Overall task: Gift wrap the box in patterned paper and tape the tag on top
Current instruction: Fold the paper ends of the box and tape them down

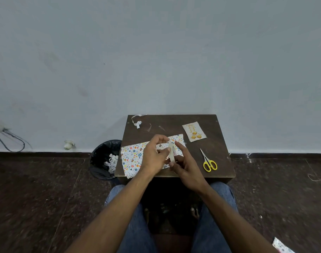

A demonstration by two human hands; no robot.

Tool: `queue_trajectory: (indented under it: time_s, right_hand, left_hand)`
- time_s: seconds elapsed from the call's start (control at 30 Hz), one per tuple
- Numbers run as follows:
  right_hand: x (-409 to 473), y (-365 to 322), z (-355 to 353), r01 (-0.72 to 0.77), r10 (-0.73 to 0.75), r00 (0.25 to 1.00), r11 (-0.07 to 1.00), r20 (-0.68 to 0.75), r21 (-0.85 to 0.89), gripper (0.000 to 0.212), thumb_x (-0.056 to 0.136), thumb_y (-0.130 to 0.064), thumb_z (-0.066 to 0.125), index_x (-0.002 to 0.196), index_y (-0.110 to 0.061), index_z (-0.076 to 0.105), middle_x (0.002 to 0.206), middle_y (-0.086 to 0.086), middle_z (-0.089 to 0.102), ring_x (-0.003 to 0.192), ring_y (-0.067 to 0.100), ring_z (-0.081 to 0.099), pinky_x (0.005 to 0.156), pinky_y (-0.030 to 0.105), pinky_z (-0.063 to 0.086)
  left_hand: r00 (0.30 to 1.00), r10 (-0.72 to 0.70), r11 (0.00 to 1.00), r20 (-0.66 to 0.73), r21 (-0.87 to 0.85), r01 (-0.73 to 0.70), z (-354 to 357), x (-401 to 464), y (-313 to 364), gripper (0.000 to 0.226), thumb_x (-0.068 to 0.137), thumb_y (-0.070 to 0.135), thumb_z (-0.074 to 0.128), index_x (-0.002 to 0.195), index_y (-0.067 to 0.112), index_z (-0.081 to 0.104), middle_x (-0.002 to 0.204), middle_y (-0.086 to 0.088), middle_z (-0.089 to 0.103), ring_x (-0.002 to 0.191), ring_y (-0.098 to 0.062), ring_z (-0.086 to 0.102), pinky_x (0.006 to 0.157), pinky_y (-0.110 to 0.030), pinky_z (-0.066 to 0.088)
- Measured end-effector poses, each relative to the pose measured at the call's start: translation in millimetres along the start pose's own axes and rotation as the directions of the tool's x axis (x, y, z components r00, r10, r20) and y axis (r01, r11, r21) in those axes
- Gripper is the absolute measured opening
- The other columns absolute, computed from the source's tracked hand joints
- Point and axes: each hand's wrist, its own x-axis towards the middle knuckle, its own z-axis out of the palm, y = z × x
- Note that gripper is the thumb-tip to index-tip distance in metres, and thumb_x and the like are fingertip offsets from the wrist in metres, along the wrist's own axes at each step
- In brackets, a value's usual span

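Centrally, both hands' grips pinch the tape roll [172, 154] above patterned paper [133, 157] overhanging the table's [221, 161] near-left edge.

Yellow writing on the tag [194, 131] is illegible.

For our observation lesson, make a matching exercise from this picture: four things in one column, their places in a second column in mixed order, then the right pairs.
Things
1. scissors
2. tag
3. tape roll
4. bin

Places
A. on the floor, left of the table
B. held between the left hand and right hand
C. far right part of the table
D. near right part of the table

Pairs: 1-D, 2-C, 3-B, 4-A
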Motion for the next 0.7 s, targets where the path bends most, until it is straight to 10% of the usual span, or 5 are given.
queue_trajectory:
  time_s: [0.27,0.4,0.7]
  right_hand:
    - [-3.6,2.3,-0.7,-0.047,0.047,0.999,0.999,-0.012,-0.011,0.064,0.095,-0.012,0.065,0.149,-0.027,0.034,0.094,0.001,0.072,0.087,0.011,0.067,0.076,0.024,0.053]
    - [-3.2,10.0,-18.4,-0.141,0.064,0.957,0.955,-0.282,-0.26,0.038,0.096,-0.026,0.063,0.133,-0.026,0.055,0.097,-0.005,0.072,0.092,0.008,0.067,0.076,0.017,0.049]
    - [-0.9,37.9,-83.8,-0.621,0.294,0.784,0.362,-0.547,-0.696,0.028,0.089,-0.036,0.056,0.105,-0.014,0.056,0.118,0.008,0.049,0.108,0.034,0.055,0.083,0.043,0.047]
  left_hand:
    - [1.0,-0.012,1.0,-0.026,-0.012,0.012,-2.4,6.1,-2.0,0.03,0.09,-0.005,0.062,0.096,0.025,0.061,0.096,-0.004,0.065,0.082,-0.025,0.07,0.065,-0.035,0.061]
    - [1.0,-0.018,0.999,-0.01,0.042,0.018,-8.1,9.9,-2.6,0.033,0.091,-0.002,0.062,0.096,0.03,0.06,0.095,-0.001,0.06,0.089,-0.03,0.067,0.07,-0.042,0.062]
    - [0.999,-0.011,0.998,0.045,0.07,0.008,-10.9,7.9,-2.9,0.029,0.091,0.0,0.062,0.099,0.029,0.061,0.093,-0.003,0.057,0.085,-0.034,0.066,0.068,-0.034,0.062]
